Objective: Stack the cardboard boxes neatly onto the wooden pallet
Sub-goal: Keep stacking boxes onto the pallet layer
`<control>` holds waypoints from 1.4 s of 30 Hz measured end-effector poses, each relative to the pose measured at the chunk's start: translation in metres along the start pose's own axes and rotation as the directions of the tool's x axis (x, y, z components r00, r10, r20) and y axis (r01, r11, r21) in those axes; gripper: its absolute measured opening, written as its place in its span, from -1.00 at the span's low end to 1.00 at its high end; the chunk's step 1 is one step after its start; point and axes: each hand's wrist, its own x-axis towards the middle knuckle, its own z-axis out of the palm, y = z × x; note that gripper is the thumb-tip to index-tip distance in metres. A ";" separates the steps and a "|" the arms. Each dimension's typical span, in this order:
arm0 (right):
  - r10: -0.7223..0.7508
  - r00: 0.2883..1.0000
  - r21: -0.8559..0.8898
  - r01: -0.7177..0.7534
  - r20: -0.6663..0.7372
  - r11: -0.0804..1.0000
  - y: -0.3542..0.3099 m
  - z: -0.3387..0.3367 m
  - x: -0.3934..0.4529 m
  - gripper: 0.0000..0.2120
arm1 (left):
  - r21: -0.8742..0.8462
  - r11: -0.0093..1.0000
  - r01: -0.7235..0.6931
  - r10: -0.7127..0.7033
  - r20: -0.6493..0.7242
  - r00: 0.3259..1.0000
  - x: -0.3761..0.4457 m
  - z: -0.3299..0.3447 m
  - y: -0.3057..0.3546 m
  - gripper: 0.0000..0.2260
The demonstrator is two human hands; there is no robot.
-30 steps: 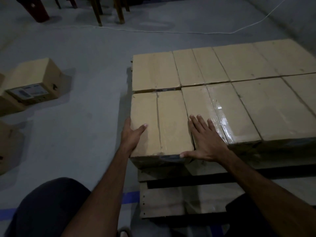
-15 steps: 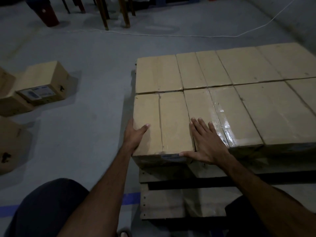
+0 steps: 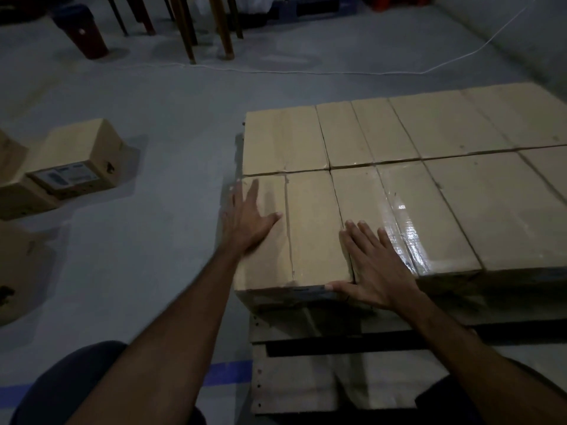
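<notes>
Several tan cardboard boxes lie in two rows on the wooden pallet. The near-left box is under both hands. My left hand lies flat on its top left edge with fingers straight. My right hand lies flat over the seam with the neighbouring taped box, its thumb along the near-left box's front edge. More loose cardboard boxes stand on the floor at the left, one with a white label.
Wooden chair legs and a dark red post stand at the back. A white cable runs across the grey floor. A strip of blue tape marks the floor near my knee.
My left hand has slid forward and flattened on the box top, fingers now straight. The right hand stays flat in place. The view has shifted slightly.
</notes>
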 end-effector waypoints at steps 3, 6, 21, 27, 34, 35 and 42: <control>-0.012 1.000 0.003 0.012 0.014 1.000 0.001 0.001 0.000 0.13 | 0.240 0.952 -0.190 0.172 0.094 0.981 0.051 -0.004 0.018 -0.03; 0.004 1.000 -0.023 -0.003 0.013 1.000 0.001 0.002 0.001 0.12 | 0.294 0.920 -0.258 0.204 0.201 0.958 0.090 -0.005 0.034 0.02; -0.017 1.000 -0.016 0.017 0.007 1.000 0.000 0.004 0.002 0.10 | 0.241 0.911 -0.334 0.293 0.189 0.937 0.110 0.009 0.034 -0.10; -0.024 0.999 -0.051 0.025 0.024 0.998 0.001 0.006 0.002 0.07 | 0.207 0.928 -0.309 0.288 0.127 0.949 0.109 0.016 0.033 -0.14; -0.012 1.000 -0.017 0.012 0.003 1.000 0.000 0.004 0.000 0.09 | 0.226 0.922 -0.314 0.273 0.196 0.942 0.110 0.012 0.034 -0.16; -0.015 1.000 0.001 0.015 -0.006 1.000 0.001 0.004 -0.001 0.08 | 0.230 0.920 -0.317 0.271 0.210 0.939 0.109 0.011 0.034 -0.17; 0.194 0.958 0.306 -0.123 -0.212 0.944 -0.006 -0.001 0.010 -0.16 | 0.146 0.945 -0.293 0.278 0.112 0.954 0.062 0.012 0.017 -0.31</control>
